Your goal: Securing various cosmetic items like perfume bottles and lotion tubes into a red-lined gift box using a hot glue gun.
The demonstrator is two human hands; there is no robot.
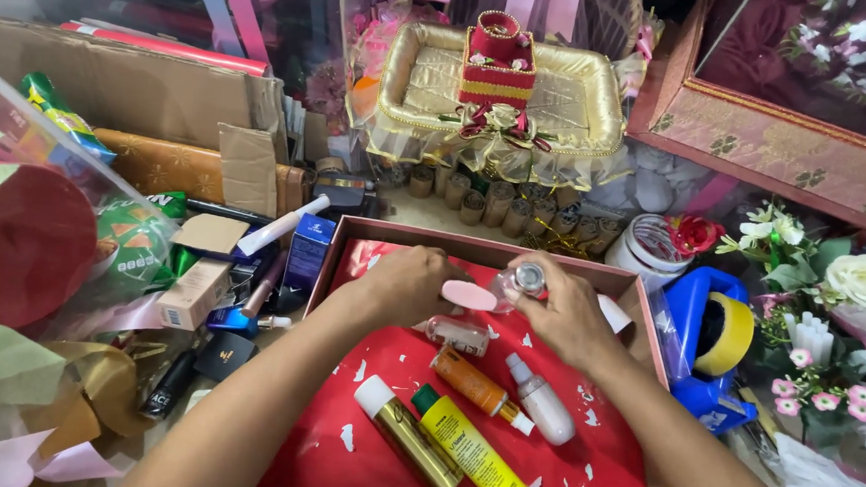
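A shallow pink-walled box with a red lining lies in the middle. On the lining rest a gold tube with a white cap, a yellow bottle with a green cap, an orange bottle, a pale pump bottle and a small clear bottle. The hands hold a small clear bottle with a silver cap above the lining (its label cannot be made out). Left of the box stand a blue carton and a tan carton, with a green snack packet further left.
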